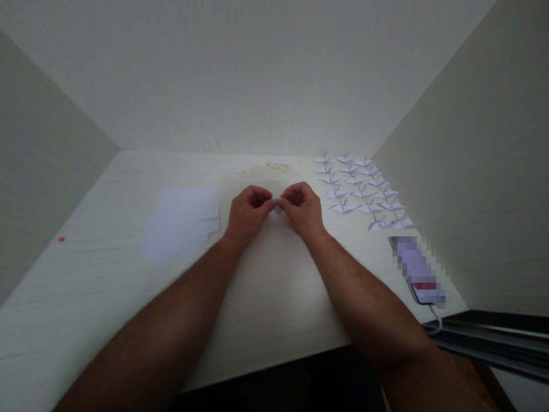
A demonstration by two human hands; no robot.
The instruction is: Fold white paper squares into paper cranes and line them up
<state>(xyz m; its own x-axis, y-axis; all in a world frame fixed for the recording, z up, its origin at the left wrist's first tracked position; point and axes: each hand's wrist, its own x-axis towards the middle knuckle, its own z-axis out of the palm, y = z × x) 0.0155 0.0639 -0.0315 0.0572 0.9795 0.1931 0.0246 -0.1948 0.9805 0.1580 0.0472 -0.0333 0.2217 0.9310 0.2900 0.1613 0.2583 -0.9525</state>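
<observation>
A small folded piece of white paper (278, 209) is pinched between my two hands above the middle of the table. My left hand (251, 210) grips its left side between thumb and fingertips. From the other side, the thumb and forefinger of my right hand (302, 207) close on it. Fingers cover most of the paper, so its exact shape is hidden. Several white origami cranes (358, 186) stand in rows at the back right. To the left of my left hand lies a stack of white paper sheets (182, 220).
A phone (414, 266), its screen blurred, lies at the right edge with a white cable (437, 320) attached. Pale walls (240, 74) enclose the white table (274, 297) at the back and sides. A stained patch (274, 167) marks the tabletop behind my hands; an orange spot (62, 239) is far left.
</observation>
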